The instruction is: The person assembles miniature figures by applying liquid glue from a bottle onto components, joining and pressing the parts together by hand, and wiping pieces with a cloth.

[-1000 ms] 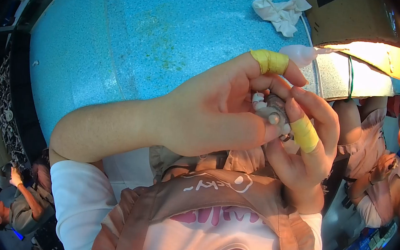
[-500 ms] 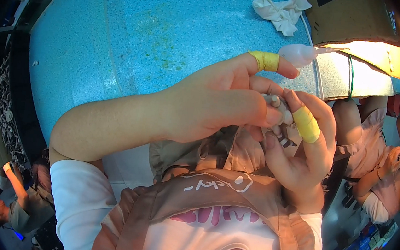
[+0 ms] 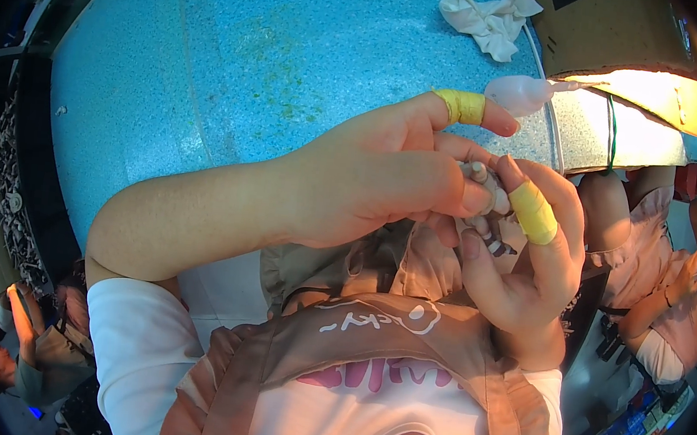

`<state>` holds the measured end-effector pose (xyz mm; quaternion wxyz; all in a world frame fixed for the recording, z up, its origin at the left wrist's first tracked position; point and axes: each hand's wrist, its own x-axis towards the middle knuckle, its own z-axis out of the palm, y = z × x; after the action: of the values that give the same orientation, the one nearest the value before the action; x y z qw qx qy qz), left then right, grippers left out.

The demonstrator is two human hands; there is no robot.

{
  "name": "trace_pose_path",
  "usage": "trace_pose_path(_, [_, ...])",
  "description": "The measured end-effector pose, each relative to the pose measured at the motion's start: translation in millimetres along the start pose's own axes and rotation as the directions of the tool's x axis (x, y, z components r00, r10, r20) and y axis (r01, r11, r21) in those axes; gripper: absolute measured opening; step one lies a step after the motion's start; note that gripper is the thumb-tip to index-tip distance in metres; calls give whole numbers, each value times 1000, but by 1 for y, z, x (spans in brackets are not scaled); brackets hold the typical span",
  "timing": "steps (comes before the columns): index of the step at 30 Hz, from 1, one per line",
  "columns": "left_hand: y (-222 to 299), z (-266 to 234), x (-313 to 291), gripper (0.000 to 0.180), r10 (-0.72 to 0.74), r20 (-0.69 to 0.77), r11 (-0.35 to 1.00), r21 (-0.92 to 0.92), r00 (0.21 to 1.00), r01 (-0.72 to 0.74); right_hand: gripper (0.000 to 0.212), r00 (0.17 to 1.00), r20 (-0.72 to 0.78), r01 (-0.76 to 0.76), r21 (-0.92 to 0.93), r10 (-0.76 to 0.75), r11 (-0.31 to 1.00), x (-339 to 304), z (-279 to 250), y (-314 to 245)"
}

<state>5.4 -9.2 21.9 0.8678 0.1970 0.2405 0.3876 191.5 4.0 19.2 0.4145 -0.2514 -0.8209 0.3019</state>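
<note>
A small pale figurine (image 3: 497, 203) with a dark-striped lower part is held between both hands in front of my apron. My left hand (image 3: 395, 167) pinches its upper left side between thumb and fingers, while the index finger, wrapped in yellow tape, stretches out above it. From the right, my right hand (image 3: 534, 252) grips the figurine with its fingertips and thumb; yellow tape goes round one finger. The fingers hide much of the figurine, so its full shape cannot be seen.
A blue speckled table (image 3: 212, 62) lies beyond my hands. On it are a white squeeze bottle (image 3: 518, 94) with a thin nozzle, a crumpled white tissue (image 3: 493, 26) and a white cable (image 3: 552, 128). A lit cardboard box (image 3: 617, 38) stands far right. Other people sit at both sides.
My hands and the figurine are almost where they were, with only a tiny shift of the fingers. People at the sides have moved their arms slightly.
</note>
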Motion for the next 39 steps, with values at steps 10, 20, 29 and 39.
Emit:
trace_pose_path(10, [-1, -1, 0, 58, 10, -5, 1000, 9, 1000, -10, 48, 1000, -1, 12, -9, -12, 1000, 0, 0, 1])
trace_pose_path(20, [-3, 1, -3, 63, 237, 51, 866, 442, 970, -234, 47, 1000, 9, -12, 26, 11, 1000, 0, 1, 1])
trace_pose_path(29, [-7, 4, -3, 63, 440, 350, 16, 918, 827, -397, 18, 993, 89, -81, -40, 84, 996, -1, -10, -1])
trace_pose_path(39, [-14, 0, -10, 66, 422, 474, -327, 875, 773, -357, 16, 986, 156, -8, -265, 51, 964, 1, -10, -11])
